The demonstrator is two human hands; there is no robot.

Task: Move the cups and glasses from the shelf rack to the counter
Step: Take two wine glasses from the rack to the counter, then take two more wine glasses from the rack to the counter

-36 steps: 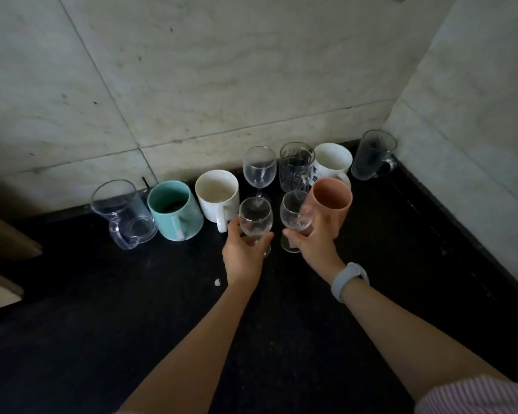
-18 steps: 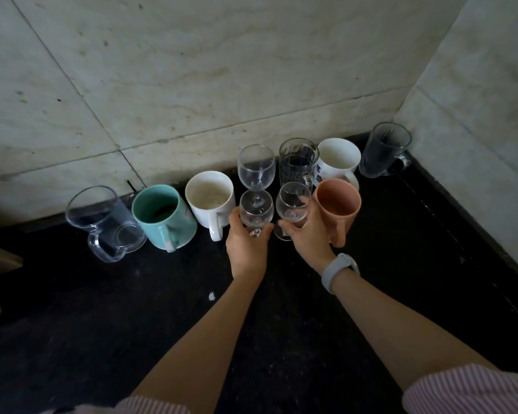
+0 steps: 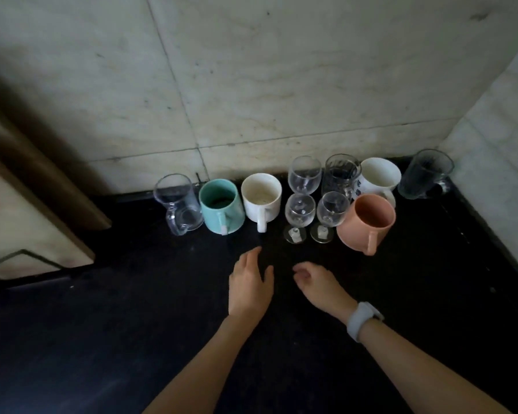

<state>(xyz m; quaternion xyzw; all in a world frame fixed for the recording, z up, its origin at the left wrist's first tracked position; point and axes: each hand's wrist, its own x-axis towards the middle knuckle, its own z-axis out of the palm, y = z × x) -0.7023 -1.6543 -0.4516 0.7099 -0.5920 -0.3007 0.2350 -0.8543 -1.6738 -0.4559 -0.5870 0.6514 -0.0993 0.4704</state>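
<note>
Two small wine glasses, one on the left (image 3: 299,216) and one on the right (image 3: 329,215), stand upright on the black counter (image 3: 431,279) in front of a taller wine glass (image 3: 305,174). Beside them sit a pink mug (image 3: 368,222), a white mug (image 3: 261,197), a teal mug (image 3: 221,206), a clear glass mug (image 3: 178,203), a patterned glass (image 3: 341,174), a white patterned cup (image 3: 379,177) and a dark glass mug (image 3: 425,174). My left hand (image 3: 250,283) and my right hand (image 3: 319,283) hover empty, fingers apart, just in front of the small glasses.
Pale marble walls close the counter at the back and right. A light cabinet or door edge (image 3: 27,210) juts in at the left. A white wristband (image 3: 361,319) sits on my right wrist.
Both hands let go of the two small wine glasses and the pink mug, then pulled back toward me. The glasses now stand on the counter by themselves.
</note>
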